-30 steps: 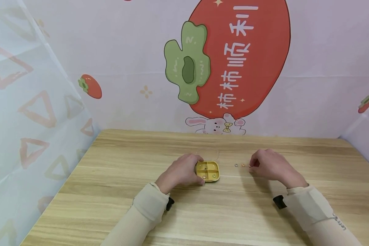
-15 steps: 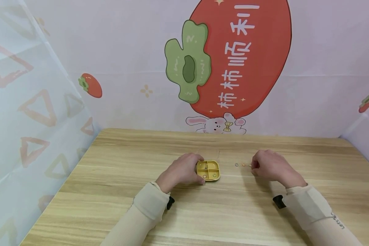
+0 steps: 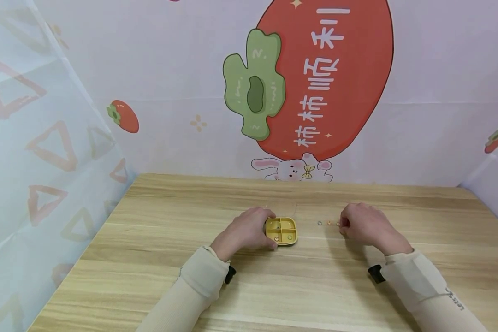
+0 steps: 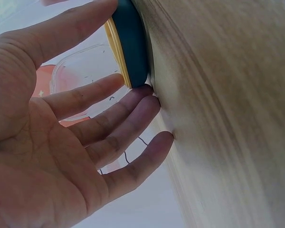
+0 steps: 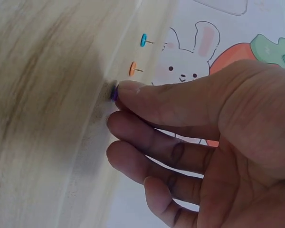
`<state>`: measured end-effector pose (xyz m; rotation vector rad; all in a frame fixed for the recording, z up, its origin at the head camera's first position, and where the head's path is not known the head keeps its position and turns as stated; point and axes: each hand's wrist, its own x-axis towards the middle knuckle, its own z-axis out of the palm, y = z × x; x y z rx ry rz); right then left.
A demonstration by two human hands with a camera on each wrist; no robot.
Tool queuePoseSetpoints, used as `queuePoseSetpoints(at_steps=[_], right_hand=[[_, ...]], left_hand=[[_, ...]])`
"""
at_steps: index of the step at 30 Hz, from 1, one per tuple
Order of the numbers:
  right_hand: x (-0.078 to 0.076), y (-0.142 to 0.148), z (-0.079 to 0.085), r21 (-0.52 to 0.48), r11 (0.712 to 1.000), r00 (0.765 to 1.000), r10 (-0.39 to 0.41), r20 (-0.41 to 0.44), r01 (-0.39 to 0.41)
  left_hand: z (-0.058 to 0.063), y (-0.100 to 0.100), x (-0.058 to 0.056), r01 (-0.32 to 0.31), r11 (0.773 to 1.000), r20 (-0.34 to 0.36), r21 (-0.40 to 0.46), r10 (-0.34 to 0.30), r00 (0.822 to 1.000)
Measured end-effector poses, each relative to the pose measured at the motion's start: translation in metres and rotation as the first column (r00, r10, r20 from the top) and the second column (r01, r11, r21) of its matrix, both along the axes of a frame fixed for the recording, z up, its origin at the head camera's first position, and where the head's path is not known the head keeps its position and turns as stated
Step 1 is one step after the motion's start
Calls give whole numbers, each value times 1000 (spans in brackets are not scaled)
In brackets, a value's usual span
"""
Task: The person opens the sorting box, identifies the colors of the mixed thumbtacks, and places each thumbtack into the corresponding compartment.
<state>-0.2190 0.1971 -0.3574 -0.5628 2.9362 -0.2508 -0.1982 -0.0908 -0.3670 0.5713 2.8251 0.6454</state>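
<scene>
My left hand [image 3: 246,229] holds a small box [image 3: 288,218] with thumb and fingers at its left side. The box has a yellow four-compartment inside and, in the left wrist view, a dark teal outer wall [image 4: 131,45]. Its clear lid [image 4: 80,78] stands open. Thumbtacks lie in some compartments, one in the front-left and one in the front-right. To the right, my right hand [image 3: 367,226] pinches a purple thumbtack [image 5: 115,93] between thumb and index finger, down at the tabletop; the fingers hide much of it. The other fingers are bent loosely.
A blue thumbtack [image 3: 319,223] and an orange thumbtack [image 3: 329,223] lie in a row on the wooden table [image 3: 249,295], between box and right hand, pins pointing up. A printed cloth [image 3: 170,69] hangs behind the table's back edge.
My right hand has shifted very slightly right, with its fingertips staying at the end of the thumbtack row. My left hand and the box have stayed in place.
</scene>
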Motion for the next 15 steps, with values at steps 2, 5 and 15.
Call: queuePoseSetpoints(at_steps=[2,5,15], right_hand=[[1,-1,1,-9,1000,1000,-2,3,2],[2,-2,3,-30,1000,1000,-3,-3,3],[8,-13,8,-80,996,997,27,-73,-33]], left_hand=[[0,0,0,1,1000,1,0,-1,1000],[1,0,1,-1,1000,2,-2,1,1000],[0,1,1,-14,1000,10,8,14,1000]])
